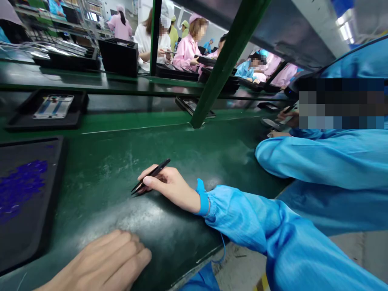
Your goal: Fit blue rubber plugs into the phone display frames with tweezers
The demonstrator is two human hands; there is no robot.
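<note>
My right hand holds black tweezers between thumb and fingers, just above the green work surface. The tips of the tweezers point left and down, slightly apart, with nothing visible between them. A blue strap goes round my right wrist, over the cuff of a blue sleeve. Low in the view, my left hand rests palm down with its fingers curled together. Its palm side is hidden, and nothing sticks out of it. Left of both hands lies a black tray with many small purple-blue pieces.
A second black tray holds a flat metallic part at the upper left. A slanted green post rises from the bench. On my right a co-worker's blue sleeve leans on the bench. Black bins stand on the far shelf.
</note>
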